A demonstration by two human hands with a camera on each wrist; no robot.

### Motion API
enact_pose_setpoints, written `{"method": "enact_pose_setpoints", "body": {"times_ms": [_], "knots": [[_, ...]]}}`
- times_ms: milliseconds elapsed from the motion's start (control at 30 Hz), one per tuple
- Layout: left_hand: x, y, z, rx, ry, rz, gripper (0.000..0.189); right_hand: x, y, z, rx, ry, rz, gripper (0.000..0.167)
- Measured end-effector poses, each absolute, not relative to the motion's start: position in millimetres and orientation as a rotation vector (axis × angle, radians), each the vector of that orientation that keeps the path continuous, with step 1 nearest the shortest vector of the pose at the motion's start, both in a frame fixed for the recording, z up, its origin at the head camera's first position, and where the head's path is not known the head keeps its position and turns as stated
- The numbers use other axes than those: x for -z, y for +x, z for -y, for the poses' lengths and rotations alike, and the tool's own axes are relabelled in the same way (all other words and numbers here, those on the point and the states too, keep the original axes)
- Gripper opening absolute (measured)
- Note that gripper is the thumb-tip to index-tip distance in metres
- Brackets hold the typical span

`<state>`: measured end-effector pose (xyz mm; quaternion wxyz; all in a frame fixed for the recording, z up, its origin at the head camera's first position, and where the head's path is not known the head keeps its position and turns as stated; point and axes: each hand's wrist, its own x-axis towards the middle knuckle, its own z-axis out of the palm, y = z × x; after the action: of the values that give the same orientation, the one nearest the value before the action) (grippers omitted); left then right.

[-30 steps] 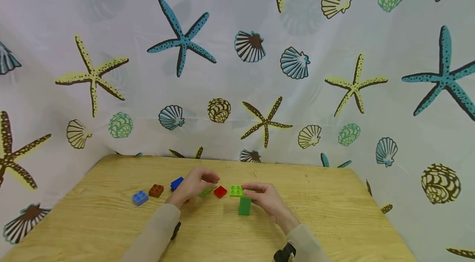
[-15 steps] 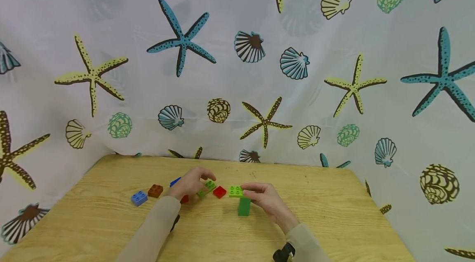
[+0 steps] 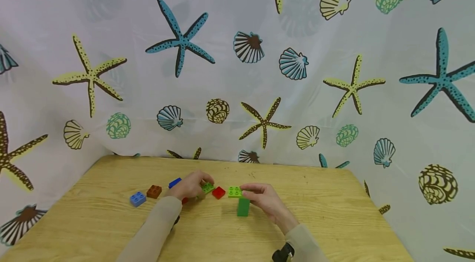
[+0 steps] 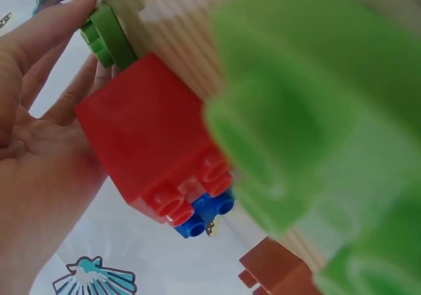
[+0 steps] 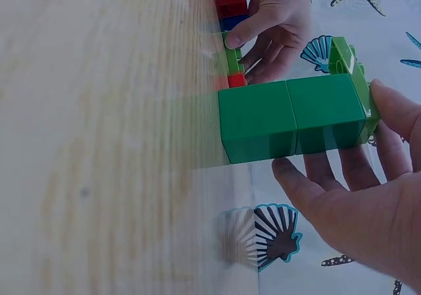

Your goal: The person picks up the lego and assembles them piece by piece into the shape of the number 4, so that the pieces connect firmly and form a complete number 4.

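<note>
My left hand [image 3: 191, 185] pinches a flat lime-green toy brick [image 3: 208, 187] lying on the table, with the thumb along its side in the right wrist view. A red brick [image 4: 148, 127] stands close under that hand in the left wrist view, with a blue brick [image 4: 205, 213] behind it. My right hand [image 3: 269, 200] holds an upright stack at its top. The stack is two dark green bricks [image 5: 293, 117] with a flat lime-green brick [image 3: 234, 192] on top, overhanging to the left. A small red piece [image 3: 219, 192] lies between the hands.
Left of my left hand sit a brown brick [image 3: 154, 191] and a light blue brick [image 3: 137, 199]. A blurred green brick [image 4: 296, 110] fills the right of the left wrist view. A shell-and-starfish curtain [image 3: 222, 88] hangs behind the wooden table [image 3: 315, 212].
My left hand has shifted slightly, uncovering the flat lime-green brick and then settling its fingers around it. The right hand keeps its place on the stack.
</note>
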<state>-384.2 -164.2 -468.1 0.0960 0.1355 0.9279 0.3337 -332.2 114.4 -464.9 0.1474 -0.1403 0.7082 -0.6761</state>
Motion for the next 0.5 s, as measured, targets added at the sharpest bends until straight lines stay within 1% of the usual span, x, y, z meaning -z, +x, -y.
{"method": "enact_pose_setpoints", "body": {"times_ms": [333,500], "knots": [[469.3,-385.1,168.6,-1.025,0.399,-2.763,0.052,465.2,-331.7,-113.1,1.937,-0.396,-2.036,0.036],[466.4,-386.5,170.4,-1.097,0.459,-2.789,0.055,465.2,-332.0,-113.5,1.943,-0.396,-2.044,0.035]]}}
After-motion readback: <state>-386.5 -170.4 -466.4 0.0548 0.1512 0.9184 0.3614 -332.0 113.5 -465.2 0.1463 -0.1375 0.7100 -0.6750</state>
